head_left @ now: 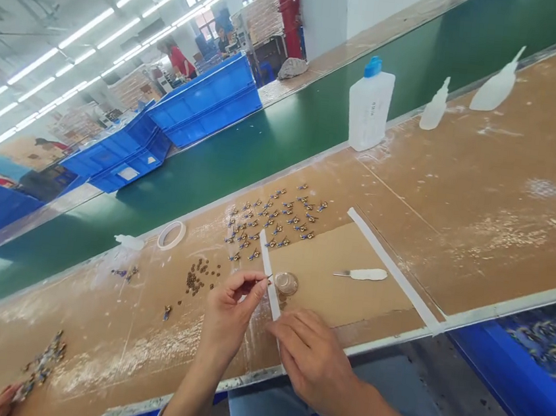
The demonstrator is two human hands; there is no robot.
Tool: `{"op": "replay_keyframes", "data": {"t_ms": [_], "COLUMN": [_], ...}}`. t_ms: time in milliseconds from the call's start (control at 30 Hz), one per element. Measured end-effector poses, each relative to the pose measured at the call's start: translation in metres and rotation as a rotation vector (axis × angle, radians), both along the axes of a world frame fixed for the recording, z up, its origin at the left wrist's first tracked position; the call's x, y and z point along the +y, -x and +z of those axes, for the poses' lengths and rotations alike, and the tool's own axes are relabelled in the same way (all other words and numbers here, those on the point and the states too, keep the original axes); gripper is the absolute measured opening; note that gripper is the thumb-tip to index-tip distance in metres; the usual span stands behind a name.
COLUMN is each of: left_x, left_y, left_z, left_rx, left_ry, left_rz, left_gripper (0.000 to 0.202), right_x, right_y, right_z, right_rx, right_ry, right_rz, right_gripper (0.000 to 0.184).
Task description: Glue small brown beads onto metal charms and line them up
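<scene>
My left hand (231,312) is raised over the bench, thumb and forefinger pinched on a tiny dark piece too small to name. Beside those fingertips sits a small round clear dish (286,283) on a cardboard sheet (325,256). My right hand (314,361) is closed by the sheet's near left corner, fingers bent together; whatever they may hold is hidden. A white-handled knife (368,274) lies on the cardboard. To the left are loose small brown round pieces (196,277). Beyond them spread several small blue-and-gold parts (272,217).
White tape strips (391,266) edge the cardboard. A tape roll (172,235) and a white squeeze bottle (129,241) lie left. A blue-capped bottle (369,105) stands at the back. Blue crates (210,101) stand past the green belt (276,135). Another person's hand (2,402) is lower left.
</scene>
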State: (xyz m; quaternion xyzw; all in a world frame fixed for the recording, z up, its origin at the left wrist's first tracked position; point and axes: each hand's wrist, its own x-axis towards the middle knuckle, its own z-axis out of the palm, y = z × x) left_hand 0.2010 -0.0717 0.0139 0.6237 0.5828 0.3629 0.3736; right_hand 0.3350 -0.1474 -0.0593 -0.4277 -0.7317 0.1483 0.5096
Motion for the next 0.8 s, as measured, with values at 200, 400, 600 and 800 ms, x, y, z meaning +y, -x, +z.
{"op": "replay_keyframes", "data": {"t_ms": [200, 400, 600, 800], "left_x": [0.004, 0.004, 0.006, 0.008], "left_y": [-0.006, -0.011, -0.016, -0.021], "left_z": [0.000, 0.004, 0.009, 0.012], "left_rx": [0.153, 0.356, 0.527, 0.617], "left_ry": [-0.033, -0.132, -0.283, -0.342], "left_rz": [-0.024, -0.085, -0.156, -0.203], "left_gripper": [0.014, 0.013, 0.013, 0.014], "right_x": [0.000, 0.000, 0.001, 0.001], "right_y": [-0.002, 0.000, 0.000, -0.001], "right_z": [0.001, -0.002, -0.002, -0.001], "right_rx": [-0.004, 0.001, 0.011, -0.001], "right_ry": [0.043, 0.044, 0.037, 0.041], "right_rz": [0.014, 0.011, 0.004, 0.012], "right_gripper": [0.023, 0.023, 0.024, 0.021]}}
